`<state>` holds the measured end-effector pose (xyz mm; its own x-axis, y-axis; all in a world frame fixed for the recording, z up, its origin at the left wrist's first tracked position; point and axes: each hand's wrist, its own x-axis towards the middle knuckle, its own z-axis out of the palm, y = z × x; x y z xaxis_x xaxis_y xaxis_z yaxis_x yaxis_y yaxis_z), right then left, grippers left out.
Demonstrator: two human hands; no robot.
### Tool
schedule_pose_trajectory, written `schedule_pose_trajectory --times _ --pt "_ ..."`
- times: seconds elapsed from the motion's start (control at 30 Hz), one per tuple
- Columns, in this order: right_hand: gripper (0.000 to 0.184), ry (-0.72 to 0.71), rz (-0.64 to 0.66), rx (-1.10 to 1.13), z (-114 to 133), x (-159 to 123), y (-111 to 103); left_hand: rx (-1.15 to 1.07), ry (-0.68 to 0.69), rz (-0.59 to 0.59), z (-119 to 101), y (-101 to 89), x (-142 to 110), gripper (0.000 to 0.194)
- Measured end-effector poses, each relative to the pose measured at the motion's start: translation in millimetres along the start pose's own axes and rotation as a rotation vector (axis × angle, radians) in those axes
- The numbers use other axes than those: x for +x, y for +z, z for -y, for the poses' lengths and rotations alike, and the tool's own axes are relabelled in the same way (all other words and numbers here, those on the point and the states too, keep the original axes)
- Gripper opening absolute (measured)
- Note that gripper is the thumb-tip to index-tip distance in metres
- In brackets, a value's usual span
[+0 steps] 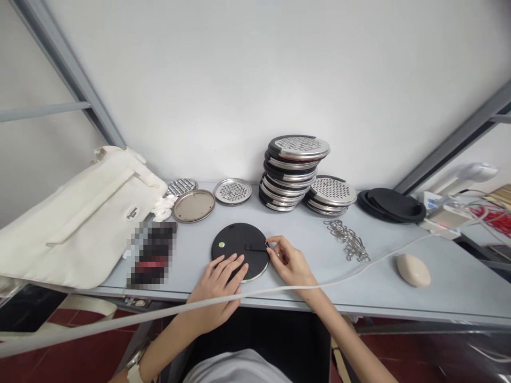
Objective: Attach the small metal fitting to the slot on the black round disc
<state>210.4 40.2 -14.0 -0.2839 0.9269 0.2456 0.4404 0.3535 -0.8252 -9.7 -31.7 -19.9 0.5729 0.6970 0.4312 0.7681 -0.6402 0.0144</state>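
Observation:
A round black disc (pixel 239 236) lies flat on the table near its front edge, with a small green-and-white sticker and a dark strap (pixel 255 247) across its right half. My left hand (pixel 220 284) rests on the disc's lower left with its fingers spread. At the disc's right edge, my right hand (pixel 289 259) pinches a small metal hook (pixel 267 243) by the strap's end. A heap of similar metal hooks (pixel 348 239) lies to the right of that hand.
Behind stand a tall stack of round metal graters (pixel 293 173) and a shorter stack (pixel 331 197). Black discs (pixel 393 205) lie at right, near a beige oval object (pixel 413 269). A white cable (pixel 191 306) crosses in front. A white bag (pixel 80 229) fills the left.

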Motion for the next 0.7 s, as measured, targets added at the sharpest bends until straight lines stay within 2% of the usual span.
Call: schedule_pose_trajectory --times 0.43,0.57,0.7 --pt "0.021 0.010 -0.048 0.022 -3.5 -0.3 2.7 -0.011 -0.015 0.000 -0.5 -0.2 0.8 0.049" --pt "0.016 -0.002 -0.094 0.025 -2.4 -0.2 1.6 -0.004 -0.007 0.005 -0.1 -0.4 0.7 0.049" --pt "0.013 -0.027 -0.079 0.030 -1.7 -0.3 1.6 0.000 -0.006 0.008 -0.2 -0.5 0.8 0.050"
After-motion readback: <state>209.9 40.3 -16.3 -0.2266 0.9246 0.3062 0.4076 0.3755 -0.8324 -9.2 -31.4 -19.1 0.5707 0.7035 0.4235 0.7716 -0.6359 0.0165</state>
